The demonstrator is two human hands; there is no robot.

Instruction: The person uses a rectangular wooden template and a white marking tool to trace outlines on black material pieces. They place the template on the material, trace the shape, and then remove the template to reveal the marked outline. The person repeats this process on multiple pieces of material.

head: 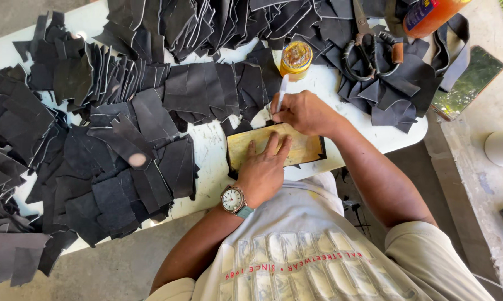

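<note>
My left hand [262,167], a watch on its wrist, presses flat on a tan cardboard template [301,149] that lies on a black leather piece [233,167] at the near edge of the white table [212,145]. My right hand [304,111] holds a white pen [283,89] with its tip at the template's upper edge.
Piles of cut black leather pieces [95,150] cover the table's left and far side. A small yellow open tin [296,58] stands behind my right hand. Scissors [368,47], an orange bottle [430,14] and a phone [469,81] lie at the far right. A white cup [502,147] stands on the ground.
</note>
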